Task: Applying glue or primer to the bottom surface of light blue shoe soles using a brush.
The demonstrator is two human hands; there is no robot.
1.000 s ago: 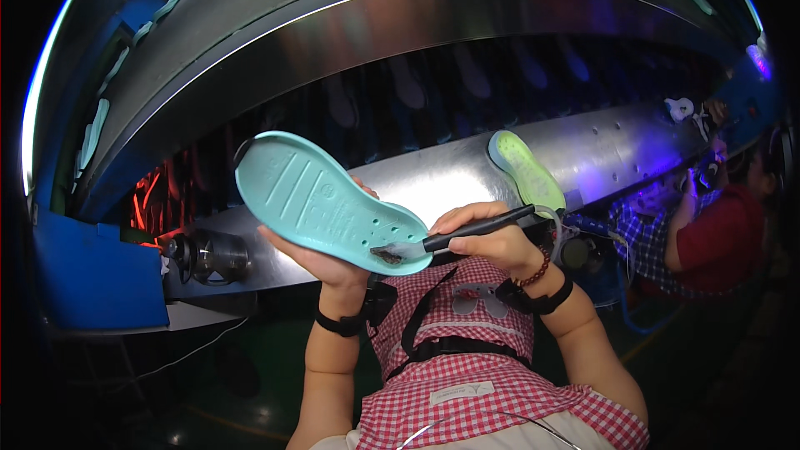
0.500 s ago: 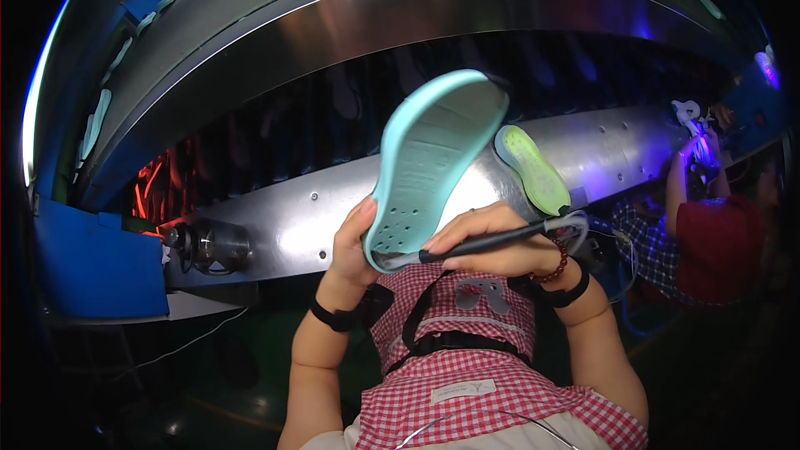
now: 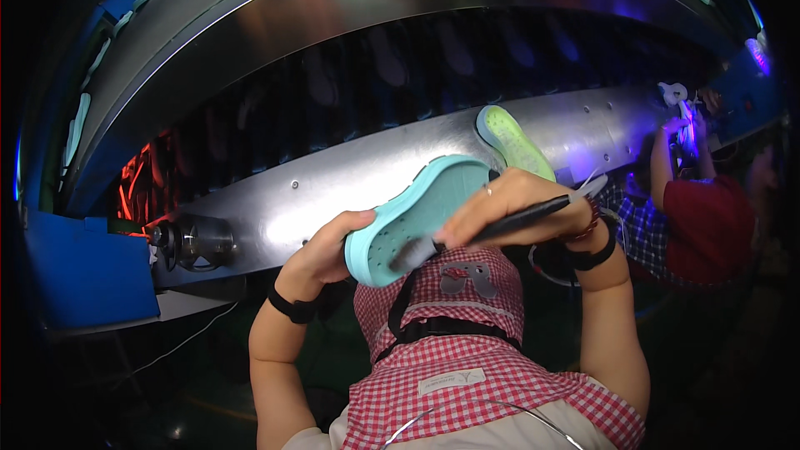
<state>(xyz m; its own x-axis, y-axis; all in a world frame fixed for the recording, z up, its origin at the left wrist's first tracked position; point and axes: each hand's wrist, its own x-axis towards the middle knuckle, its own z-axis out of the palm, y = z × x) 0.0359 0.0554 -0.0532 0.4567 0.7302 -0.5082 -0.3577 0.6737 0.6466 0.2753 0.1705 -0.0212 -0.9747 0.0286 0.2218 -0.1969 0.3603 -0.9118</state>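
The steel conveyor housing (image 3: 333, 192) arcs across the frame's middle as before. At centre, the turquoise shoe sole (image 3: 421, 217), upright 0.5 s ago, now lies tilted low, toe upper right. The left hand (image 3: 325, 250) grips its heel end; the right hand (image 3: 508, 204) pinches 1 dark brush (image 3: 479, 233), bristles touching the sole's side.
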